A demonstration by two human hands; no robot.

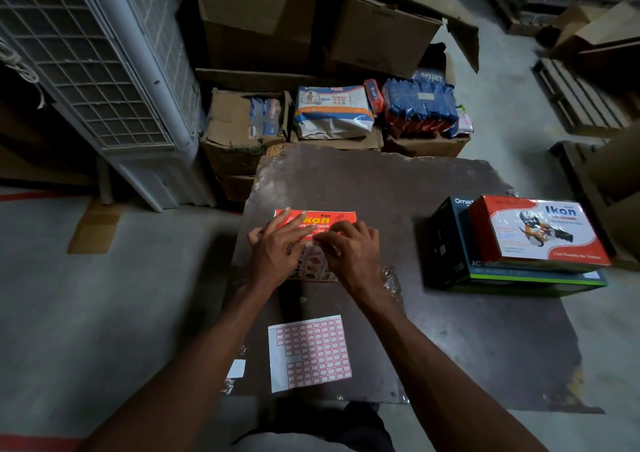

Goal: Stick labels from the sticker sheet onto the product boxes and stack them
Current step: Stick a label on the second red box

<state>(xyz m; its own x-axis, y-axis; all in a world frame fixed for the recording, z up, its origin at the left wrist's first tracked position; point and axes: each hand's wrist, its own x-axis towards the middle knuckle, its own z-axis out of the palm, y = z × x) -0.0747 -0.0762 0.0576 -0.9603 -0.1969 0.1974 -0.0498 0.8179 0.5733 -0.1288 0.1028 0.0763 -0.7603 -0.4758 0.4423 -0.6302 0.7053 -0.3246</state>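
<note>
Labelling step: left hand (277,243) lies flat, fingers spread, steadying the red box (317,224); right hand (349,249) fingers curl, pressing something at its near edge, likely a label, too small to confirm. Sheet (310,353) lies nearer the body. Next: smooth it down, then carry the box right onto the stack (519,243).

Both bare forearms reach forward, converging. The left hand (277,243) lies flat, fingers spread; the right hand (349,247) curls its fingers down, fingertips beside the left's.
</note>
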